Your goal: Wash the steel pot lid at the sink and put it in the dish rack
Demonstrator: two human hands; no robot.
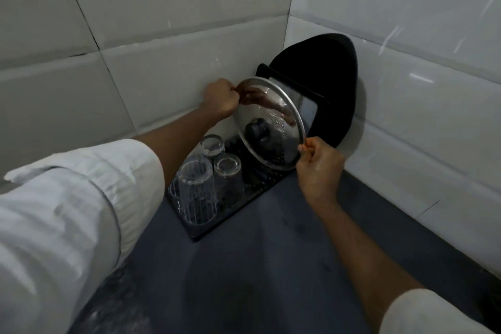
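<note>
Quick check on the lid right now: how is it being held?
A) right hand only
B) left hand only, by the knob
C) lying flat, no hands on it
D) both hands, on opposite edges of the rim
D: the left hand and right hand grip opposite edges of the steel lid, tilted on edge over the dish rack.

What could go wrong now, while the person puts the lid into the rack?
1. The steel lid is held only at its rim by the wet right hand and left hand; it may slip.
2. It hangs close above the upturned glasses in the dish rack and might strike them.

Both hands hold lid over rack.
</note>
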